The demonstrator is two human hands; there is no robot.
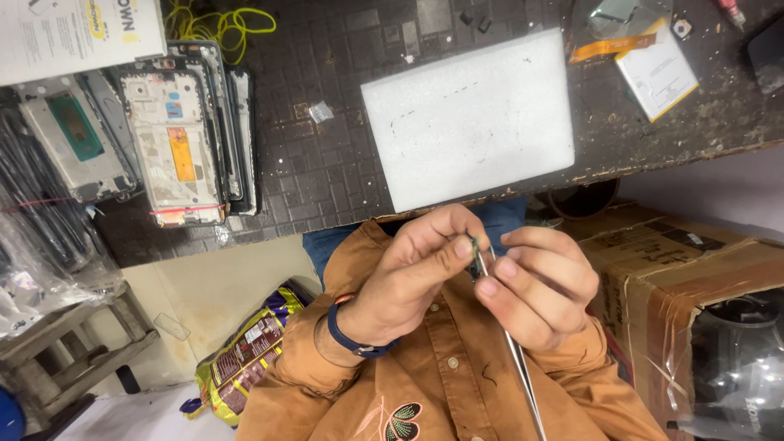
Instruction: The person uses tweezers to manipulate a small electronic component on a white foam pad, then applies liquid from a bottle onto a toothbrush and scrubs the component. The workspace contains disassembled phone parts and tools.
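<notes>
Hands met near chest | left hand [412,273] pinched small part [473,243], steadying it | right hand [539,286] gripped tweezers [514,351], tip at part | foam pad [467,114] lay on bench [327,171] beyond.

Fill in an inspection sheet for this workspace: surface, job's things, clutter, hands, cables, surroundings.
Surface: dark gridded work mat, dusty, bearing a white foam sheet.
Job's things: thin metal tweezers in the right hand; tiny dark part pinched by the left hand.
Clutter: stacked phone frames, white papers.
Hands: both in a closed grip, fingertips meeting at the part.
Cables: coiled yellow wire.
Surroundings: taped cardboard box, printed snack bag, wooden stool.
</notes>
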